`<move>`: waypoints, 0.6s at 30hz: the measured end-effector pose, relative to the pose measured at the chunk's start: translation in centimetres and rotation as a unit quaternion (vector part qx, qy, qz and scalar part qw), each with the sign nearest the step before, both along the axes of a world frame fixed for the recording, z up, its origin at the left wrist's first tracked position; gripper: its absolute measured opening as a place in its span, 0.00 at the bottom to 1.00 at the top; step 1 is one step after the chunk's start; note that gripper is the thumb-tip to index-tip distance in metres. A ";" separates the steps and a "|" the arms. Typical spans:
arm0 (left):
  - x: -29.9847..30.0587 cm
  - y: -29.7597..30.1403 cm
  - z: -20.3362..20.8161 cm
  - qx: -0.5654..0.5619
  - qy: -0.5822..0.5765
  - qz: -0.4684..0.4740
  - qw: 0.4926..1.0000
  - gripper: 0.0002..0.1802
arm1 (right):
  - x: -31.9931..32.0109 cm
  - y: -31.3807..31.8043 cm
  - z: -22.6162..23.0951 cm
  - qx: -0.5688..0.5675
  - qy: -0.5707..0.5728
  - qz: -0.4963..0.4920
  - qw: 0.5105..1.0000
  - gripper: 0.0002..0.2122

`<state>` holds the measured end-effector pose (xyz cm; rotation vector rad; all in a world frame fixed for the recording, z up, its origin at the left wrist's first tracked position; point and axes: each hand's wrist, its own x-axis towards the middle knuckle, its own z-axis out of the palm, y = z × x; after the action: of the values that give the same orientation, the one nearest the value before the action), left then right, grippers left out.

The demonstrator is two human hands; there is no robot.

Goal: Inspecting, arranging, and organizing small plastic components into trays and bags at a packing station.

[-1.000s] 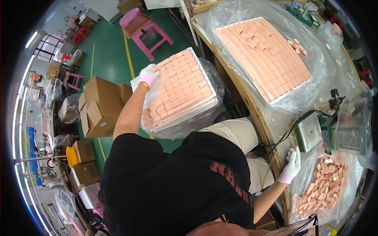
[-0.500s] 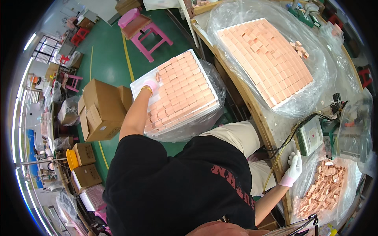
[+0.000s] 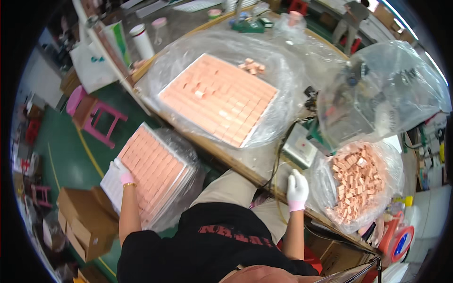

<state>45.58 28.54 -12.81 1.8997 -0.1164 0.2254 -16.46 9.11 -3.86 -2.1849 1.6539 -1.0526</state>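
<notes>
My left hand [image 3: 121,173], in a white glove with a pink cuff, is over the bare strip of a white foam tray [image 3: 111,186]. Rows of small copper-coloured blocks [image 3: 150,165] fill the rest of that tray, right beside the hand. Its fingers are blurred, so I cannot make out whether they hold a block. My right hand [image 3: 297,188], gloved alike, is raised at the table's front edge with loosely bent fingers and nothing visible in them. Near it are a grey-and-green box-shaped device [image 3: 299,145] and a plastic bag of loose copper-coloured blocks [image 3: 358,181].
A second tray of block rows [image 3: 219,101] lies on plastic film on the table [image 3: 264,160], with several loose blocks [image 3: 252,66] behind it. Cables [image 3: 277,165] run over the table edge. An open cardboard box [image 3: 87,221] and a pink stool [image 3: 101,115] stand on the left.
The view has swung to the right, so the trays and box appear farther left. My left hand remains at the near tray. My right hand remains raised beside the device.
</notes>
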 end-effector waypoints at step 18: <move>-29.1 -55.0 18.3 0.396 -0.133 -0.526 0.741 0.59 | 0.9 -0.3 2.4 -0.010 0.051 -0.007 0.999 0.11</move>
<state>16.45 -26.48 5.49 2.2703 -1.6619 -0.4117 -15.53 8.86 -1.47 -2.2785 1.7116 -0.9804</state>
